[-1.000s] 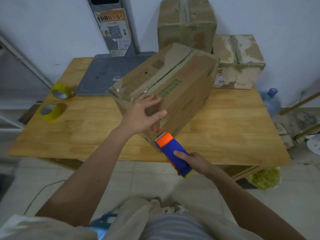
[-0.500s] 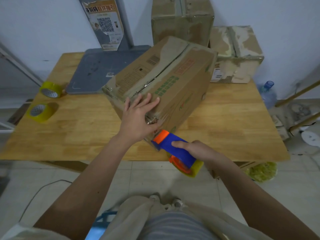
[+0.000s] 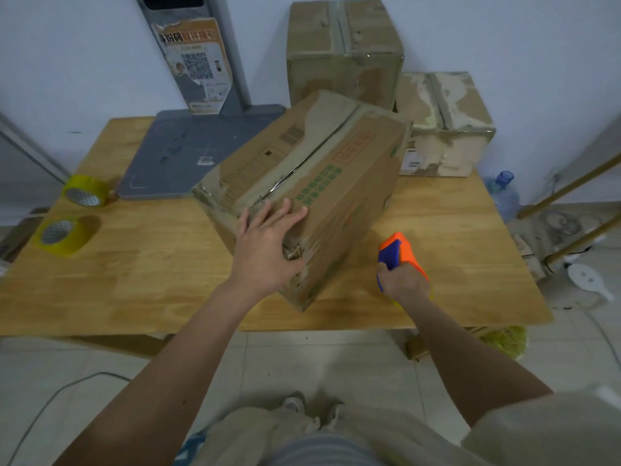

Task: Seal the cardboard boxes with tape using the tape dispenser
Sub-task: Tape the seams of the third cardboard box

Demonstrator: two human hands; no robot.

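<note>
From the head view, the near cardboard box point(image 3: 302, 183) sits at an angle mid-table point(image 3: 134, 280). Behind it stand two more boxes, three in all: a tall box point(image 3: 342, 52) and a low box point(image 3: 447, 122). Left of it lie two yellow tape rolls point(image 3: 85, 191), point(image 3: 62, 234) and a grey board point(image 3: 191, 153). The left hand point(image 3: 268, 247) presses flat on its near edge; the right hand point(image 3: 405, 280) grips the tape dispenser point(image 3: 398, 250) beside its right side.

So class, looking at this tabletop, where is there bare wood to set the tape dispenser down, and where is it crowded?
Bare wood lies on the table between the two tape rolls and the big box, and along the right edge beyond the tape dispenser. The back is crowded: a grey board and two more boxes.
</note>
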